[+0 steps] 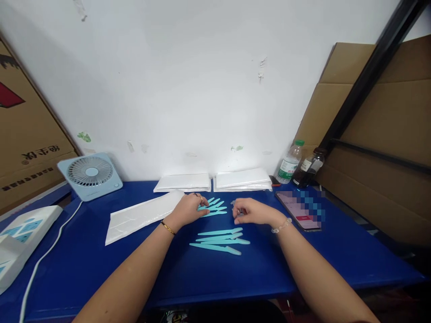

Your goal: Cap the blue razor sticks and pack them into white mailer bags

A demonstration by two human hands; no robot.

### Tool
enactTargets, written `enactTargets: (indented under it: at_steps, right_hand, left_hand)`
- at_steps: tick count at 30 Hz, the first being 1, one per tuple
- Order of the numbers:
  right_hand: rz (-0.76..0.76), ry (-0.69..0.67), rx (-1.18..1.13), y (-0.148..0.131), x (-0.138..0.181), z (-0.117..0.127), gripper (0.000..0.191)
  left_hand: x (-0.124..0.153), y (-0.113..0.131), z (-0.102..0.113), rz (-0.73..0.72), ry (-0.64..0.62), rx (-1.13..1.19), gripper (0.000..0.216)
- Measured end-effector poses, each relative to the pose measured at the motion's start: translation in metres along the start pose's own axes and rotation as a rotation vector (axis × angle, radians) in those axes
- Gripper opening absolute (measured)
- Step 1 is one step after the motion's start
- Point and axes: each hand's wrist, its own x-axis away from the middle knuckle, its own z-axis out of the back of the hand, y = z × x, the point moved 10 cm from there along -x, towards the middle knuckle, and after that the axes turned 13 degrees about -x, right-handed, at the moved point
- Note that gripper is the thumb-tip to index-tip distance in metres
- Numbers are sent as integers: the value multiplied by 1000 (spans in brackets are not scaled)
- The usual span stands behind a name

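Observation:
My left hand (190, 208) is closed over one end of several turquoise eyebrow razors (217, 207), which fan out to the right from under its fingers. To the right of them, my right hand (248, 211) hovers with curled fingers. A small see-through piece (232, 202) shows at its fingertips, too small to name. Nearer to me, below both hands, more turquoise eyebrow razors (220, 239) lie side by side on the blue table (202, 278). A long white plastic packet (141, 216) lies just left of my left hand, partly under it.
Two piles of white packets (183, 182) rest against the wall. On the left stand a light-blue fan (90, 175) and a white device (28, 242), with a white cable. At right are a phone (298, 211), a water bottle (290, 163) and a dark bottle (308, 169).

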Motion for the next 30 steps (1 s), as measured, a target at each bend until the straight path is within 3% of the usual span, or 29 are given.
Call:
enactTargets:
  at_steps: [3,7,10,14,17,20,24,27,30]
  right_hand:
    - [-12,-154,54,-6,-1,-25,16]
    - [-26,-106,117,-5,-5,-26,10]
    - [-4,-17,148,-3,-7,-14,8]
    - [-72,206,187,14,-1,22,5]
    - [-98,316,177,17,6,41,12]
    - [-47,161,49,4,6,23,17]
    - [-4,-170,53,-17,2,-27,21]
    - [-15,-185,133,-21,-3,-39,12]
    - [8,-95,167,-24,-7,-32,8]
  left_hand:
    - [5,27,-14,-132,-126,92,31]
    - [9,49,-25,-216,-184,65,25]
    - [5,40,-20,-156,-125,8,20]
    - [0,7,-8,26,-51,-38,23]
    - [0,-5,1,89,3,-75,24]
    - [2,1,6,70,23,-51,30]
    - [7,24,-8,-24,-154,108,29]
    - [11,41,-18,-109,-234,144,31]
    - [12,50,-24,-163,-251,125,25]
